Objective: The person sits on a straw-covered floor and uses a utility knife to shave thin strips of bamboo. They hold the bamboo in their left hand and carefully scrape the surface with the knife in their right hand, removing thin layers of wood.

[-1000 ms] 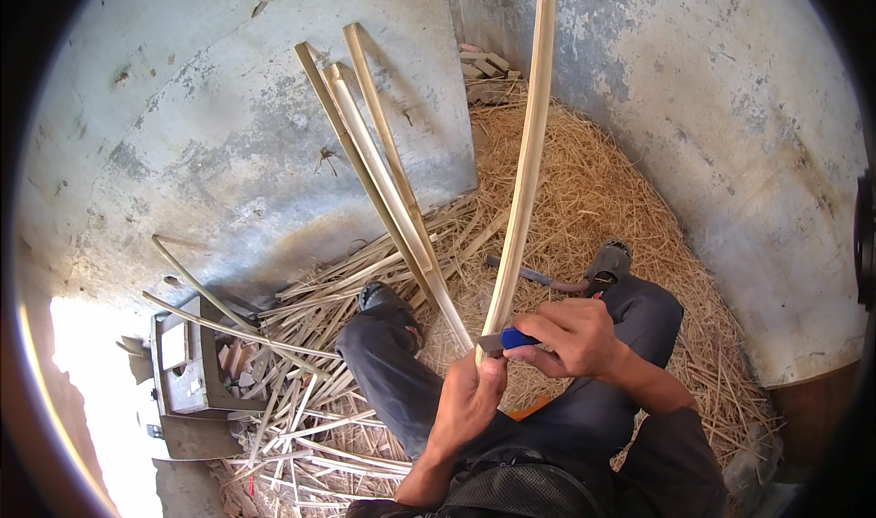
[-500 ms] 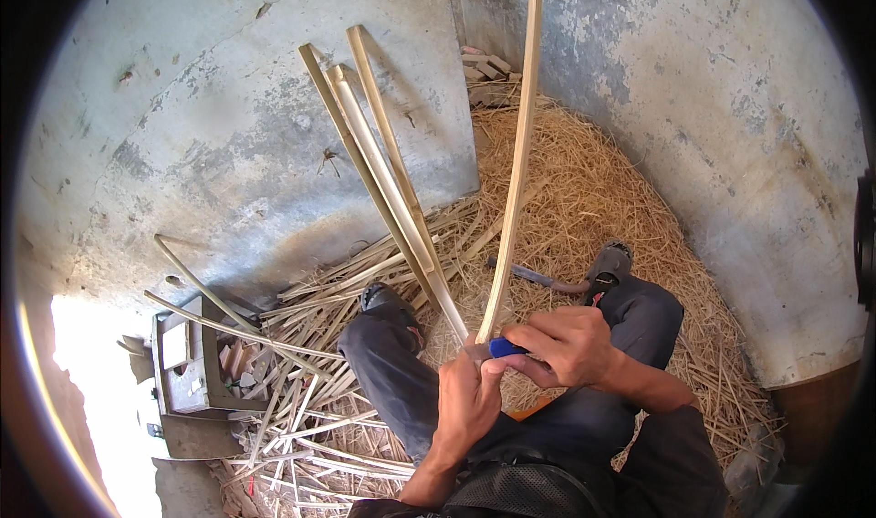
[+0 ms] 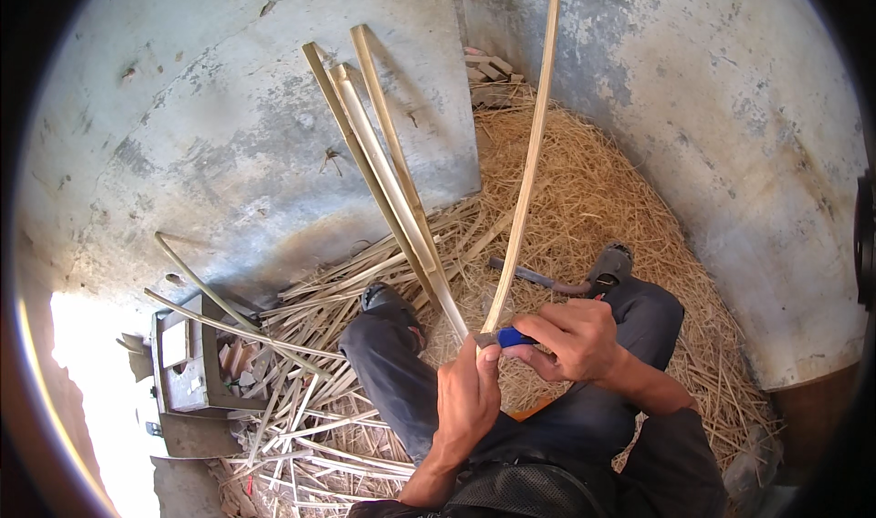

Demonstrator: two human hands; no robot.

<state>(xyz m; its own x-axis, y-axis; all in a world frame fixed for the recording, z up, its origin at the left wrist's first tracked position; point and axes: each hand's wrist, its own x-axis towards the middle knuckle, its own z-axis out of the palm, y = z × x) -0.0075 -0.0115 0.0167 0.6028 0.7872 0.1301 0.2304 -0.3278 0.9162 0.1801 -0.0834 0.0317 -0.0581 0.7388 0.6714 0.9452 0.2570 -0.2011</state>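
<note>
Fingers: left hand (image 3: 465,401) pinching the strip's (image 3: 527,185) lower end; right hand (image 3: 584,340) closed around the blue-handled knife (image 3: 515,336).
Strip: rising from left hand, blade (image 3: 486,340) against it.
Knife work: seems unfinished; amount left unclear.

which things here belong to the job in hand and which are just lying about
In hand:
- long pale strip, in the left hand
- blue-handled tool, in the right hand

Apparently just about:
- straw-like shavings
- grey box
- strips leaning on the wall
</note>
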